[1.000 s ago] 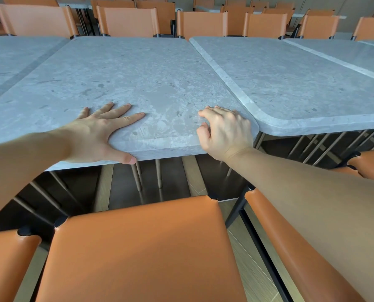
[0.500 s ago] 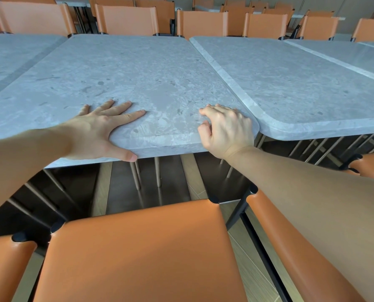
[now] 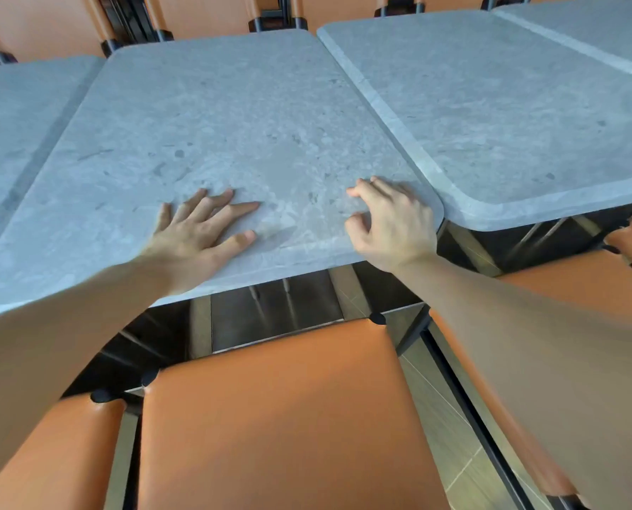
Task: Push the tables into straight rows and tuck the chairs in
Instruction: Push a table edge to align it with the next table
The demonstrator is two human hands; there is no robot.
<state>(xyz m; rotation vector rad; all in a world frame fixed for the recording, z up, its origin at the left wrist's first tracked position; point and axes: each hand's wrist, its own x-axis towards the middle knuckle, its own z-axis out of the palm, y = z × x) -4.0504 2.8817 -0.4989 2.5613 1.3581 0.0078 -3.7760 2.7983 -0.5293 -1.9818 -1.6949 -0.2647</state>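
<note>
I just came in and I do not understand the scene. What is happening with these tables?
A person leans over an orange chair with both hands on the near edge of a grey table. The left hand lies flat on the top. The right hand rests with curled fingers at the table's right corner, close to the next table. The two near edges are not in line: the next table's edge sits further away.

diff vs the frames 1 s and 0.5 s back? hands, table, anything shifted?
The left hand has its thumb up on the tabletop now, where before it hooked the near edge; the palm stays flat. The right hand keeps curled fingers on the near right corner of the middle table. The camera has tipped downward, so the far chairs are mostly cropped. Whether the table moved cannot be told. The orange chair is not tucked in.
</note>
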